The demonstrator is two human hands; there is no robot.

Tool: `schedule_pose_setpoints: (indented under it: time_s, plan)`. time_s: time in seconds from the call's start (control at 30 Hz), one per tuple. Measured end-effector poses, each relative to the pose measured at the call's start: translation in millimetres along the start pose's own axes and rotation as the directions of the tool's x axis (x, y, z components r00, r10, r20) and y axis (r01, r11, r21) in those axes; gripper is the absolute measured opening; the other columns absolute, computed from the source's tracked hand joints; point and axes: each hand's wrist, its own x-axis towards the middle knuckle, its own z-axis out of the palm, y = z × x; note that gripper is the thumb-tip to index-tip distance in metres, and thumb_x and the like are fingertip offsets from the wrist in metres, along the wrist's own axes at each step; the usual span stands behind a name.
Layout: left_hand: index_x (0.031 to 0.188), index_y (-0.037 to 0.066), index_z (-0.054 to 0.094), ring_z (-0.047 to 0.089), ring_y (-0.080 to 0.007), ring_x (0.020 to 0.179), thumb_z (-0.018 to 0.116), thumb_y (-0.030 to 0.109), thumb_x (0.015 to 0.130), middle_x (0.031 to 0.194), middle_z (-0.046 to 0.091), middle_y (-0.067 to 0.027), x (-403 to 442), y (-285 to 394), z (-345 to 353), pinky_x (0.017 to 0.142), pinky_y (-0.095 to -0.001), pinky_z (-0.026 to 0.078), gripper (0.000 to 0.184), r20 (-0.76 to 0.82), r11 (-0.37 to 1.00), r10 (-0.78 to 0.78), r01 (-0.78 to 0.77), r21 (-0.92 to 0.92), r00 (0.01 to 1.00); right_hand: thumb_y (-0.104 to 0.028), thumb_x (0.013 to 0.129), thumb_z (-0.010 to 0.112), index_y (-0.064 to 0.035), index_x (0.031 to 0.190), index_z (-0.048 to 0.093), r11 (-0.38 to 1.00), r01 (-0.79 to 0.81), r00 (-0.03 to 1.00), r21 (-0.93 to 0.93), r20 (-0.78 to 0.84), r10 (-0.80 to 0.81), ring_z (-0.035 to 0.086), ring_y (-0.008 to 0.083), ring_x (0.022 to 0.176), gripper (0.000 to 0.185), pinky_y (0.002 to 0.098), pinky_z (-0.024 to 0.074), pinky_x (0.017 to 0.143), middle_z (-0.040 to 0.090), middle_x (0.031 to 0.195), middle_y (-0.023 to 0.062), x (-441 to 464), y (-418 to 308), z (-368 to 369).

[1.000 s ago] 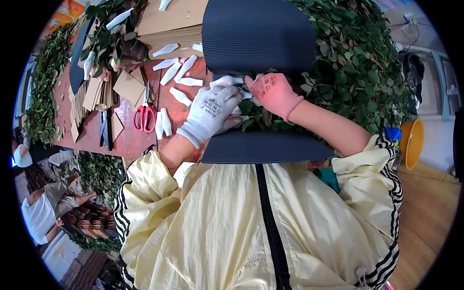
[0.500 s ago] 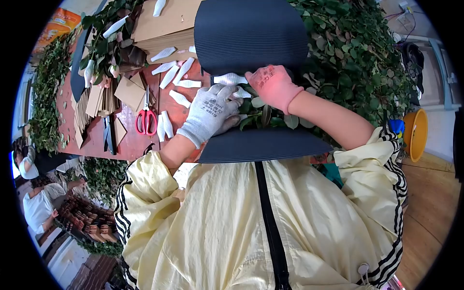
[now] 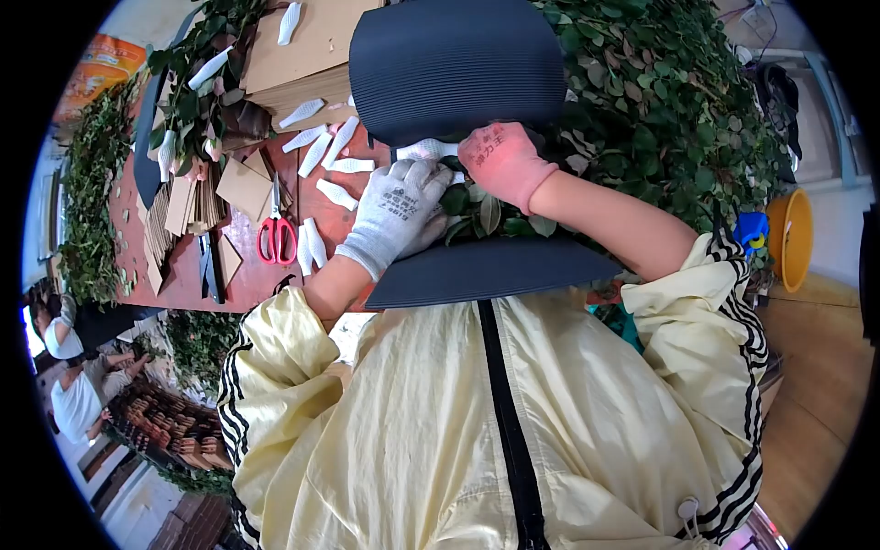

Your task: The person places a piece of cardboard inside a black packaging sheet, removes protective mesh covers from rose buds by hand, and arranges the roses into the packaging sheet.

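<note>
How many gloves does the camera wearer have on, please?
2: a whitish glove on the left hand and a pink glove on the right hand, both below the ridged black sheet.

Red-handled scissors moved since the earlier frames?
No: the scissors keep their place on the red table, close beside the paired white mesh sleeves; only the camera view shifted.

Head camera: above the pale-yellow fabric jacket (image 3: 394,412), facing forward and down.
Gloves: seen close, the grey-white knit-gloved left hand (image 3: 392,211) beside the pink knit-gloved right hand (image 3: 500,167).
Wide round edge: reaches an orange-yellow round plastic basin (image 3: 794,240) right of the right hand, a white-shirted person (image 3: 78,403) far left of the left.
</note>
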Motion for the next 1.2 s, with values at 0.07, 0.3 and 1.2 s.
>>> schedule_pose_setpoints:
  time_s: [0.07, 0.3, 1.2]
  plan:
    - [0.122, 0.014, 0.050, 0.048, -0.0301, 0.111, 0.064, 0.034, 0.072, 0.121, 0.050, -0.0102, 0, 1, -1, 0.088, -0.0451, 0.039, 0.056, 0.001, 1.000, -0.005, 0.005, 0.000, 1.000, -0.013, 0.080, 0.053, -0.0072, 0.085, 0.063, 0.999, -0.030, 0.996, 0.021, 0.079, 0.028, 0.066, 0.0214, 0.083, 0.013, 0.0327, 0.0517, 0.067, 0.067, 0.086, 0.0077, 0, 1, -13]
    - [0.120, 0.014, 0.051, 0.049, -0.0305, 0.110, 0.066, 0.033, 0.070, 0.120, 0.050, -0.0099, -5, 0, 3, 0.088, -0.0447, 0.040, 0.055, -0.054, 1.000, 0.007, -0.009, -0.028, 0.999, -0.012, 0.081, 0.054, -0.0083, 0.086, 0.066, 1.000, -0.005, 1.000, 0.007, 0.020, 0.005, 0.067, 0.0224, 0.081, 0.014, 0.0320, 0.0522, 0.066, 0.068, 0.086, 0.0077, -1, 1, -8]
    - [0.104, 0.015, 0.066, 0.060, -0.0263, 0.088, 0.068, 0.032, 0.073, 0.098, 0.061, -0.0044, -26, -34, 14, 0.076, -0.0382, 0.047, 0.035, -0.197, 0.909, 0.098, -0.168, -0.381, 0.975, -0.029, 0.077, 0.062, -0.0039, 0.087, 0.057, 0.911, 0.267, 0.920, 0.314, 0.198, -0.338, 0.062, 0.0281, 0.085, 0.028, 0.0383, 0.0485, 0.077, 0.062, 0.085, 0.0128, -20, -32, -1]
